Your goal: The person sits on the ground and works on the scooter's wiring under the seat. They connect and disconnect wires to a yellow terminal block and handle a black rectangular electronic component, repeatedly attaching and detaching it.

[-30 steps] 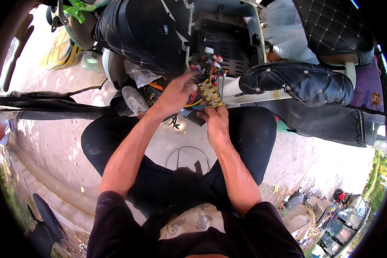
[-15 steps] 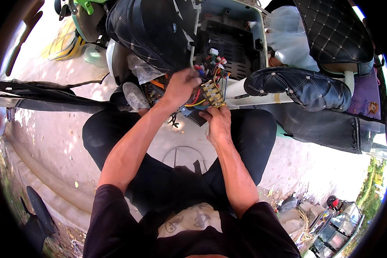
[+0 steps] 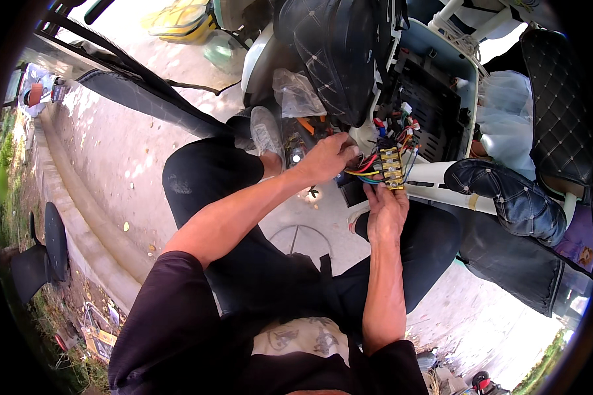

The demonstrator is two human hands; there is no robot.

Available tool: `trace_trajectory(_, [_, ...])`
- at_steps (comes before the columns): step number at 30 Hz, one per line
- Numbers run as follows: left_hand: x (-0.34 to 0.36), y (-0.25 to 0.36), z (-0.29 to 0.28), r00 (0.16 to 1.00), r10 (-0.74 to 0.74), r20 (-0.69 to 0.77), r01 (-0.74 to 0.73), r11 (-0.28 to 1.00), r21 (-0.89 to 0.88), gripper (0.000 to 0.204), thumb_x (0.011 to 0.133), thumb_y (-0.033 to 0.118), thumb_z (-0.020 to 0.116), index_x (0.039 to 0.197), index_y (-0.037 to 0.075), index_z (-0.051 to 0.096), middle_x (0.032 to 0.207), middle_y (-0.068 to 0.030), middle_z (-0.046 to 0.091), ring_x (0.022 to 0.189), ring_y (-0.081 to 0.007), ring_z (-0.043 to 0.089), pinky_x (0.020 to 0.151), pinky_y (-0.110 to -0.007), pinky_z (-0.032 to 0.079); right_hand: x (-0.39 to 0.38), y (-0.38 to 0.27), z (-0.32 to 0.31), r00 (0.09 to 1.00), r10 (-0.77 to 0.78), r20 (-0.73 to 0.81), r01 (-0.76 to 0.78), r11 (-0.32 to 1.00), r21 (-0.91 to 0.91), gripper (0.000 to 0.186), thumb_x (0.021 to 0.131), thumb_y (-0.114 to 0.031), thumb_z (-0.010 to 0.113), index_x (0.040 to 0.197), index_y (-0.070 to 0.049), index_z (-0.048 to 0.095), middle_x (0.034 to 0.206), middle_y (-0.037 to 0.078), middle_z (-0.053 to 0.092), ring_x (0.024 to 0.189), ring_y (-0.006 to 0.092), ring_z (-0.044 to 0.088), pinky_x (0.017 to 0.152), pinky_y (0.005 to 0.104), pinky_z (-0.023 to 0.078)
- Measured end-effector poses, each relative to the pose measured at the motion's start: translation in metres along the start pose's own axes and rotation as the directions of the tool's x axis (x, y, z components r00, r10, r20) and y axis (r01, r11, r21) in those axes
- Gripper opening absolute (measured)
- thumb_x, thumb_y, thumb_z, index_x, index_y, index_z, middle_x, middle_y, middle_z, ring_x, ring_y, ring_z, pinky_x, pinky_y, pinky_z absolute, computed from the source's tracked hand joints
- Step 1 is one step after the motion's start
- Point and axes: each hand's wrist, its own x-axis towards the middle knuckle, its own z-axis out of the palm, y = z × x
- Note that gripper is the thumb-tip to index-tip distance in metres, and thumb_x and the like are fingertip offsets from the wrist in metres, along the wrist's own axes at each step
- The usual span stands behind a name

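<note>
A terminal block (image 3: 391,168) with brass-coloured plates and screws sits in front of the open vehicle body. My right hand (image 3: 385,210) pinches its near end between thumb and fingers. Red, yellow and blue-green wires (image 3: 366,172) leave its left side. My left hand (image 3: 328,158) is closed just left of the block, fingertips at the dark and red wires; whatever lies in that pinch is hidden. Behind the block rises a tangle of thin coloured wires with small plug connectors (image 3: 402,125).
An open pale-blue box body (image 3: 473,85) with a black tray inside lies beyond the wires. The black quilted seat (image 3: 329,52) tilts up at its left. A padded bar (image 3: 507,197) crosses at right. A clear plastic bag (image 3: 296,92) lies near my shoe (image 3: 266,135).
My view has turned left, so the scene sits farther right in the picture. My left hand has drawn slightly away from the block. My right hand keeps its grip.
</note>
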Motion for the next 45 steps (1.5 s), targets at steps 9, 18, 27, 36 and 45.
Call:
trace_trajectory(9, [0.043, -0.104, -0.103, 0.959, 0.212, 0.189, -0.252, 0.324, 0.912, 0.057, 0.084, 0.009, 0.066, 0.139, 0.013, 0.053, 0.15, -0.0093, 0.042, 0.125, -0.0303, 0.057, 0.092, -0.04, 0.056, 0.0, -0.002, -0.002, 1.0, 0.01, 0.013, -0.01, 1.0, 0.001, 0.027, 0.098, 0.004, 0.052, 0.123, -0.004, 0.058, 0.114, 0.008, 0.066, 0.1, 0.0172, 0.064, 0.089, 0.0362, 0.055])
trace_trajectory(18, [0.124, -0.134, -0.129, 0.993, 0.04, -0.109, 0.087, 0.369, 0.925, 0.084, 0.081, 0.008, 0.069, 0.156, 0.02, 0.034, 0.165, 0.0002, 0.028, 0.135, -0.0292, 0.05, 0.105, -0.041, 0.049, -0.005, -0.008, 0.0, 0.999, 0.03, 0.011, -0.029, 0.998, -0.052, 0.031, 0.098, 0.004, 0.051, 0.129, -0.002, 0.056, 0.115, 0.009, 0.066, 0.105, 0.0191, 0.063, 0.094, 0.0392, 0.053])
trace_trajectory(27, [0.145, -0.155, -0.151, 0.999, -0.01, -0.05, 0.05, 0.387, 0.921, 0.085, 0.079, 0.005, 0.068, 0.156, 0.02, 0.035, 0.165, -0.0005, 0.029, 0.14, -0.0302, 0.044, 0.111, -0.047, 0.041, -0.006, -0.01, 0.003, 0.999, 0.034, 0.005, -0.034, 0.997, -0.065, 0.033, 0.098, 0.003, 0.053, 0.13, -0.002, 0.056, 0.114, 0.01, 0.067, 0.106, 0.0205, 0.065, 0.093, 0.0371, 0.053])
trace_trajectory(36, [0.13, -0.164, -0.139, 0.844, 0.531, -0.074, -0.113, 0.311, 0.944, 0.069, 0.085, 0.008, 0.064, 0.15, 0.021, 0.043, 0.153, -0.007, 0.039, 0.135, -0.0301, 0.047, 0.109, -0.049, 0.042, -0.009, -0.013, 0.005, 1.0, 0.023, 0.007, -0.023, 0.998, -0.065, 0.03, 0.098, 0.001, 0.056, 0.127, -0.004, 0.058, 0.115, 0.009, 0.068, 0.105, 0.0185, 0.064, 0.092, 0.037, 0.053])
trace_trajectory(45, [0.12, -0.163, -0.121, 0.97, 0.233, 0.075, -0.158, 0.363, 0.918, 0.054, 0.09, 0.008, 0.057, 0.139, 0.026, 0.048, 0.159, -0.0091, 0.031, 0.116, -0.0312, 0.061, 0.089, -0.042, 0.059, -0.008, -0.012, 0.005, 1.0, 0.017, -0.006, -0.017, 0.995, -0.096, 0.03, 0.098, 0.0, 0.056, 0.128, -0.004, 0.057, 0.115, 0.009, 0.068, 0.108, 0.0195, 0.064, 0.094, 0.0387, 0.052])
